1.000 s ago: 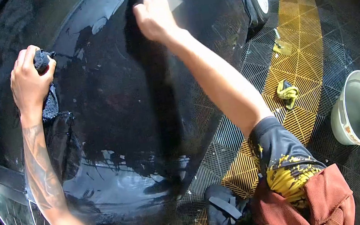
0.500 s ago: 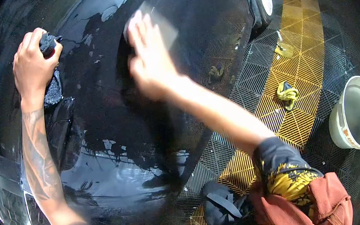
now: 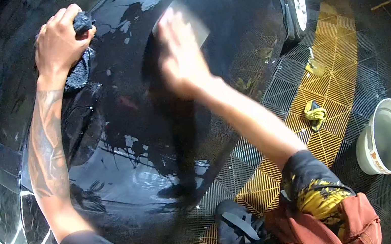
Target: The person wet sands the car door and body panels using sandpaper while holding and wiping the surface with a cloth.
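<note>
In the head view, my left hand (image 3: 60, 43) is closed around a dark, textured, bunched cloth (image 3: 82, 22). More of the dark material (image 3: 78, 74) shows below my palm, against the car. My right hand (image 3: 182, 55) lies almost flat over a pale, thin pad (image 3: 199, 29), pressing it to the side of the black car (image 3: 128, 117). Motion blurs these fingers, and the pad's exact kind cannot be made out. Wet streaks and patches of water cover the dark panel around both hands.
A white bucket (image 3: 385, 138) stands to the right on the black and yellow grid floor (image 3: 336, 74). A yellow and black crumpled cloth (image 3: 315, 116) lies nearer. The car's wheel (image 3: 297, 3) is at the upper right. My shoe (image 3: 234, 223) shows below.
The view has shifted, so the car and both hands appear farther right. My right hand stays blurred over the pad, and my left keeps its hold on the dark cloth.
</note>
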